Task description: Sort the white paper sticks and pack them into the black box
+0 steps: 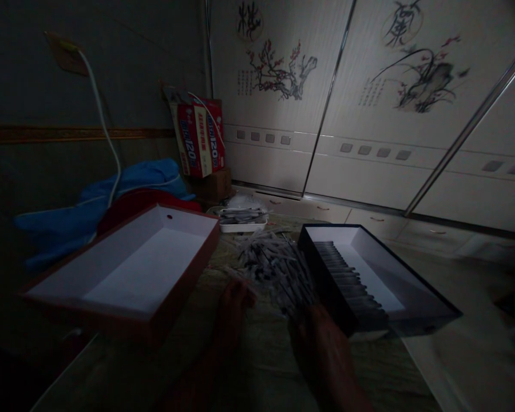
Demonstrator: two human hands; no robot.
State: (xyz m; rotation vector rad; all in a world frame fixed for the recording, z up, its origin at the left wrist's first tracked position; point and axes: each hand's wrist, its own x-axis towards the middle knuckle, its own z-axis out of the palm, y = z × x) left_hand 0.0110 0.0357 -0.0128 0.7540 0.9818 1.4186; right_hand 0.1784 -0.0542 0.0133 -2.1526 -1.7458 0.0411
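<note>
A loose pile of slim, pen-like sticks [278, 266], clear and dark, lies on the cloth-covered table between two open boxes. My left hand [232, 306] is at the near left of the pile with its fingers curled together; some thin pale thing shows by the fingertips, too dim to name. At the pile's near end is my right hand [321, 337], knuckles up, its fingers bent over stick ends and mostly lost in shadow. Beside it on the right, a dark box [412, 280] with a white inside holds a row of similar dark sticks [352, 283] along its left side.
A red-brown box [133, 263], white and bare inside, stands on the left. Behind the pile is a white tray [242, 227] of sticks. Blue cloth [141, 177], a red printed carton [199, 137] and sliding cabinet doors [278, 166] lie beyond. The light is dim.
</note>
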